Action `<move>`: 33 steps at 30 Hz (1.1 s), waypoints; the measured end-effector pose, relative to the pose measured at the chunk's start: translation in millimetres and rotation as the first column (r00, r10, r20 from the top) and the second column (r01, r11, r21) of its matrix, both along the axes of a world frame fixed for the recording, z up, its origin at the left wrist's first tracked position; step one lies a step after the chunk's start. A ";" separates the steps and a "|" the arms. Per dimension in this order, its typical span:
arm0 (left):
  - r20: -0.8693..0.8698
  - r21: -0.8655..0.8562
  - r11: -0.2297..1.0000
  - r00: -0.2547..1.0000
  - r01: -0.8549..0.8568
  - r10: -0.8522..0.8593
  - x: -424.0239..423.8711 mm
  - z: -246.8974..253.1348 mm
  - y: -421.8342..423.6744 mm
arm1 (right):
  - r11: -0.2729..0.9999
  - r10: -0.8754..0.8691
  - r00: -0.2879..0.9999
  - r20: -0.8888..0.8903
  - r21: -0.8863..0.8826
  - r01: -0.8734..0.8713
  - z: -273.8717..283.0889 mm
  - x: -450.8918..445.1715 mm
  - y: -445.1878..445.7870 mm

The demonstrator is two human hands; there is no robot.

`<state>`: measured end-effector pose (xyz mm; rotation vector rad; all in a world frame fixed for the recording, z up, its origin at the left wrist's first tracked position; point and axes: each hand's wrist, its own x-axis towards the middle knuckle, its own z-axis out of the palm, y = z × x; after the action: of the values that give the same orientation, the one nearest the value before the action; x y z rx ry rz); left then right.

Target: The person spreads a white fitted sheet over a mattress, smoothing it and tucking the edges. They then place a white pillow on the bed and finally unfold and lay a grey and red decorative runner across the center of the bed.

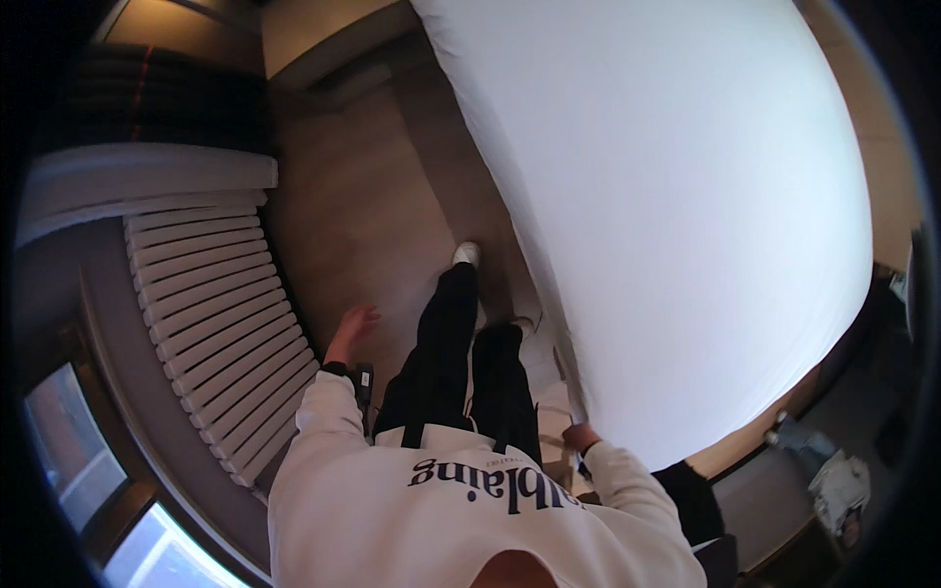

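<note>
Before me and to the right lies a large bed mattress under a smooth white sheet [676, 220]. My left hand [359, 323] hangs over the floor at the left, fingers apart, with nothing in it; a dark band is around its wrist. My right hand [581, 436] is low beside the near left edge of the mattress, its fingers curled by the sheet's edge. Whether it grips the sheet cannot be told, as the fingers are partly hidden. A dark device with a pale label [365, 381] hangs by my left side.
A white slatted radiator [228, 316] stands along the left wall, by a window [165, 551]. My shoe [466, 254] is on the wood-look floor [353, 184] between radiator and bed. Dark folded or stacked material [162, 95] is at the upper left. Crumpled clothing [840, 489] lies at the lower right.
</note>
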<state>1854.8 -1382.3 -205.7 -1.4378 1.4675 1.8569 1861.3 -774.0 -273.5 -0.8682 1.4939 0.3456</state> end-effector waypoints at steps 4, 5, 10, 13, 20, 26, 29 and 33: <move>-0.111 0.113 0.990 0.989 -0.086 0.099 -79.8 36.7 -29.1 | 0.873 -0.459 0.888 -0.038 -0.206 0.442 54.9 -80.7 -104.1; -0.245 0.127 0.987 0.962 -0.093 0.122 -103.6 29.8 -41.0 | 0.850 -0.472 0.879 -0.075 -0.304 0.430 56.6 -107.5 -136.7; -0.143 0.103 0.994 0.990 0.018 -0.003 -247.7 -96.2 -107.2 | 0.797 -0.338 0.887 -0.313 -0.597 0.093 42.3 -282.4 -315.0; -0.160 0.153 0.987 0.987 0.049 -0.024 -317.3 -100.6 -124.4 | 0.642 -0.243 0.839 -0.487 -0.729 -0.237 -13.0 -421.3 -429.5; -0.411 0.190 0.982 0.907 -0.012 0.091 -312.6 -136.0 -179.7 | 0.663 -0.197 0.420 -0.886 -0.436 -0.609 -15.1 -707.1 -721.5; -0.171 0.107 0.991 0.980 -0.082 0.100 -239.4 -160.6 -233.0 | 0.806 -0.247 0.685 -0.685 -0.537 -0.247 -44.9 -639.6 -700.1; -0.061 0.099 0.993 0.996 -0.059 0.066 -245.1 -154.2 -242.6 | 0.872 -0.146 0.802 -0.580 -0.458 -0.172 -80.1 -571.5 -617.8; 0.042 0.091 0.995 0.998 -0.042 0.038 -278.6 -113.2 -248.9 | 0.950 0.274 0.883 -0.381 -0.035 -0.310 -92.7 -472.1 -499.2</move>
<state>1576.2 -1631.3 -318.9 -1.4627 1.3264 1.8819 1389.2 -1273.2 -366.2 -1.1572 1.7391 0.7005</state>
